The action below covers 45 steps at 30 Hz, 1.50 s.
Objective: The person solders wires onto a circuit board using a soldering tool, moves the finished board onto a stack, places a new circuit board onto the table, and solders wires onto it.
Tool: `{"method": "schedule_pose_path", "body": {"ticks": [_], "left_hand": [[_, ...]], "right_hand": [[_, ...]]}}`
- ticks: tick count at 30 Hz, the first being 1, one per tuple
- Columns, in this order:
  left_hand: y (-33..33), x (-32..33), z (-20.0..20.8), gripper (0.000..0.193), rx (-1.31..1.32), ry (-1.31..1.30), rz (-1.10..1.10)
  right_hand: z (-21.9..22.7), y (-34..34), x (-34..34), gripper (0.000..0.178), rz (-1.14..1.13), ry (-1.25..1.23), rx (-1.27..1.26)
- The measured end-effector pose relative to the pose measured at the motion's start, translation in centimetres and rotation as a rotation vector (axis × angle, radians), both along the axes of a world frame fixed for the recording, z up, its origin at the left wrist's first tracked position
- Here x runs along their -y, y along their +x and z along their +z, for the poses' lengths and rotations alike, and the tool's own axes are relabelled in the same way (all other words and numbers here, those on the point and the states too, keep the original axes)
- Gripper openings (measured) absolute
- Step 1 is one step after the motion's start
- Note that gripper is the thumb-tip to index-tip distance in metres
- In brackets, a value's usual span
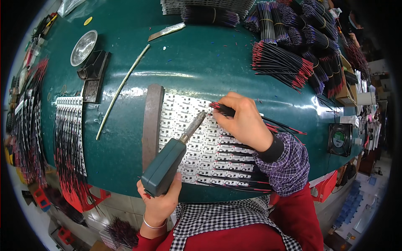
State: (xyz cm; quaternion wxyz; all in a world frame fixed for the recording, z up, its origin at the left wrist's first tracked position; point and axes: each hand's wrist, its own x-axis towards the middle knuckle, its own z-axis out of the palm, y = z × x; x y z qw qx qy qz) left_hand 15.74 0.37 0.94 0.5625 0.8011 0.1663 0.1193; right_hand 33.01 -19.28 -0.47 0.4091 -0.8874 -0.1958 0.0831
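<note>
Gripping hard at seven o'clock, the left hand (pixel 161 205) has its fingers clamped round the green-handled tool (pixel 163 167), and I see the metal tip aimed at one o'clock. Over at three, close to centre, here's the right hand (pixel 247 119), fingers pinched on a bunch of black wires (pixel 226 109), red ends pointing toward ten! Tip and wire ends are right beside each other; whether they touch, I can't tell from back here. Beneath them, mid-view on the green counter (pixel 125 121), lies the white sheet of small boards (pixel 184 146), wires trailing off its three o'clock side, a rusty bar (pixel 151 125) along its nine o'clock edge.

Containers now: at ten o'clock a round metal dish (pixel 83 48), tilted on a dark stand (pixel 94 69), its shiny hollow facing me. Between two and three, a cardboard box (pixel 346 98), wire bundles (pixel 289 50) crowding in from one o'clock; how much sits inside, I can't make out. Off the counter at four, blue bins (pixel 349 205), contents too small for me to read. And at nine, another white strip of boards (pixel 69 101), its wires hanging toward six!
</note>
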Motion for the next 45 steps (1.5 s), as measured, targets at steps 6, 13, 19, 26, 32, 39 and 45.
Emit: {"method": "schedule_pose_path", "body": {"ticks": [6, 13, 19, 26, 32, 39, 45], "left_hand": [[0.5, 0.2, 0.3, 0.014, 0.026, -0.037, -0.023], [-2.0, -0.4, -0.6, 0.022, -0.097, 0.004, 0.023], [-2.1, -0.5, -0.3, 0.035, -0.022, -0.168, 0.048], [-2.7, -1.1, -0.6, 0.039, 0.01, -0.136, 0.076], [-2.8, -0.9, -0.1, 0.037, -0.084, -0.157, 0.06], [-2.7, -0.7, -0.4, 0.037, -0.068, -0.138, -0.015], [-1.3, -0.2, 0.3, 0.016, -0.037, -0.125, -0.014]], "right_hand": [[-0.1, 0.2, 0.1, 0.018, 0.009, 0.021, -0.027], [0.0, -0.3, -0.1, 0.016, 0.021, -0.024, 0.015], [0.5, -0.3, 0.7, 0.015, 0.094, 0.017, 0.081], [2.1, -2.4, 0.4, 0.015, -0.071, 0.203, 0.118], [0.8, -2.7, -0.2, 0.015, 0.005, 0.012, 0.054], [0.6, -2.8, -0.6, 0.015, 0.02, -0.05, 0.078], [0.3, -2.8, -0.5, 0.015, 0.024, -0.06, 0.085]]}}
